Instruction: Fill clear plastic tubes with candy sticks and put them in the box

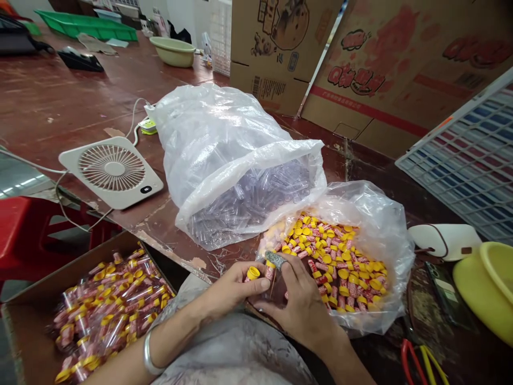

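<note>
My left hand, a silver bangle on its wrist, is closed around a small tube with a yellow cap. A second yellow-capped tube with a pink-and-white wrapper stands upright between my hands. My right hand is closed against this second tube; a grey wrap covers one finger, lying near the cap. My right palm hides part of what lies beneath. Just beyond my hands, a clear plastic bag is filled with many similar yellow-capped tubes.
A white woven sack of clear empty tubes lies ahead. At lower left, a cardboard box holds filled clear tubes. A white fan, cartons, a phone, yellow basins and red-and-yellow-handled scissors or pliers surround these.
</note>
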{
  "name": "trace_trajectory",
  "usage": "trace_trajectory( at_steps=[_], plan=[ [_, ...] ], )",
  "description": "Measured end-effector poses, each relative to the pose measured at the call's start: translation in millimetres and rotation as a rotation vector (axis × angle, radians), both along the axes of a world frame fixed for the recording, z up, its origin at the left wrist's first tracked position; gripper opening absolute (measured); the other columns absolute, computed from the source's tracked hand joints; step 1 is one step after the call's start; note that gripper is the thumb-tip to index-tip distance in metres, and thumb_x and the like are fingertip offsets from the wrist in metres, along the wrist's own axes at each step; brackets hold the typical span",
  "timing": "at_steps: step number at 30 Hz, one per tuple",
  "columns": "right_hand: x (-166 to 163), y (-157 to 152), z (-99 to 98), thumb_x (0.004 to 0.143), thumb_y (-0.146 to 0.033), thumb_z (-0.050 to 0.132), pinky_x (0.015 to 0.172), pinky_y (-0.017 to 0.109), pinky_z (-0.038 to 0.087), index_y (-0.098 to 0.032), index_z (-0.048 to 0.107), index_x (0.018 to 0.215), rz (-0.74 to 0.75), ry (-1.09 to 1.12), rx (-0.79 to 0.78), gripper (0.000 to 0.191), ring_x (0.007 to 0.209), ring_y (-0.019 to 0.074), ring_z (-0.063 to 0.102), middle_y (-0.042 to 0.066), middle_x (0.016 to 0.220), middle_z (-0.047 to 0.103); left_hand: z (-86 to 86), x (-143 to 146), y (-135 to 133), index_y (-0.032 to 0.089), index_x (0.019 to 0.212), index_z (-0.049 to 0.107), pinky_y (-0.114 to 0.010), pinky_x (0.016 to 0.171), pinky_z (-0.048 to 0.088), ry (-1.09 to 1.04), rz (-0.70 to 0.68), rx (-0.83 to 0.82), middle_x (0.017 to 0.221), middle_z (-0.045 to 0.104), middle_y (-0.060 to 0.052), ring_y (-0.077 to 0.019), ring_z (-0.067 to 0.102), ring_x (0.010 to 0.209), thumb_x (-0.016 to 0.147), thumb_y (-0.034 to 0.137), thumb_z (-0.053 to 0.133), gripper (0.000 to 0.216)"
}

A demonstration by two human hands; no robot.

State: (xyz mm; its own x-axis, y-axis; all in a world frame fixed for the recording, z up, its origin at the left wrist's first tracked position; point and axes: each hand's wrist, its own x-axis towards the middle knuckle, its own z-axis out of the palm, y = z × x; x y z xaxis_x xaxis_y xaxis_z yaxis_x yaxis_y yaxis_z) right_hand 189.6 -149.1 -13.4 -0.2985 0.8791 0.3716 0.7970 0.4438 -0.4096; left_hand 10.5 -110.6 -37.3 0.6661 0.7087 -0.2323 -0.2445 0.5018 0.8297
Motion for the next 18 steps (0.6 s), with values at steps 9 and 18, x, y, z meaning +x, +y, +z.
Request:
trace_trajectory(
  at_steps=[9,18],
  plan=[
    [4,3,-18.8,0.080,-0.051,0.075,0.098,0.051,0.052,-0.018,0.050,0.120,-0.014,-0.061,0.062,0.057,0.115,0.0325,0.058,0.014,0.116,0.062,1.0,7,22,0.015,0.085,0.061,-0.026,0.068,0.046,0.339,-0.036,0.346,0.078,0.063,-0.001,-0.0160,0.058,0.070,0.075,0.028,0.069,0.019],
    [78,11,-32.7,0.099,-0.028,0.053,0.069,0.031,0.051,-0.021,0.058,0.089,-0.277,-0.292,-0.038,0.014,0.077,0.0196,0.065,0.004,0.090,0.065,9.8,7,86,0.007,0.107,0.061,-0.042,0.071,0.053,1.660,-0.018,1.028,0.099,0.070,-0.024,-0.0363,0.071,0.091,0.094,0.010,0.035,0.029]
  ],
)
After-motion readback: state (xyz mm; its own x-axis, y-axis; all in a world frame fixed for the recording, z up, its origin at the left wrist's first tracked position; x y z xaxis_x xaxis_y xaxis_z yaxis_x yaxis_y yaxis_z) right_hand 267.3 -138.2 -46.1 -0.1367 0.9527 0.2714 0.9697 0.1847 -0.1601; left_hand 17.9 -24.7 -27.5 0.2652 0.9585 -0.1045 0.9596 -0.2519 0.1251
